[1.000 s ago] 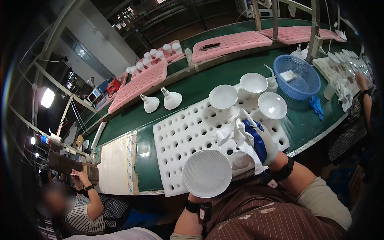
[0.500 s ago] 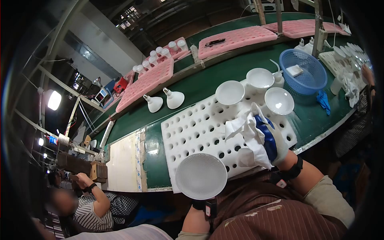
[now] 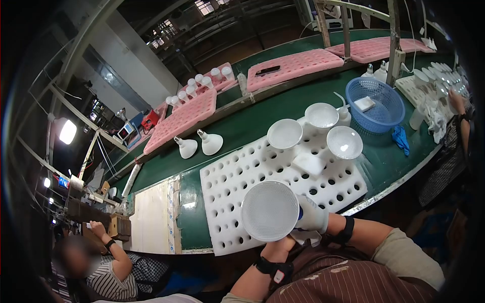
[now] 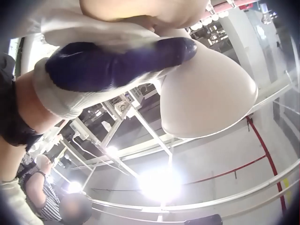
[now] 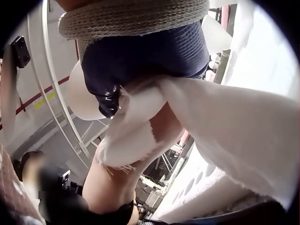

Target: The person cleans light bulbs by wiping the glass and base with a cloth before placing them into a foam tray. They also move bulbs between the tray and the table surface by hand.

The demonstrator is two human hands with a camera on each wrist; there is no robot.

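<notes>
In the head view, a large reflector lamp bulb (image 3: 270,210) faces up with its textured white lens. My bare left hand (image 3: 279,247) grips it from below at the base, mostly hidden. My right hand (image 3: 313,217), in a white glove with a blue coated palm, is right beside the bulb. It holds a white cloth (image 5: 234,126) that hangs in folds in the right wrist view. In the left wrist view, blue glove fingers (image 4: 176,52) reach along the narrow part of the bulb's white housing (image 4: 211,93), with the bare hand close above.
A white foam board (image 3: 227,202) with holes lies under the hands; a white pad (image 3: 309,163) and three reflector bulbs (image 3: 344,143) are on it. Beyond are a blue basket (image 3: 375,105), a blue glove (image 3: 400,140), two bulbs (image 3: 209,143) and pink foam trays (image 3: 182,121). Other people work at both sides.
My right hand has moved with the cloth from above the foam board down and left to the bulb. The left hand still holds the bulb, and the white pad now shows on the board.
</notes>
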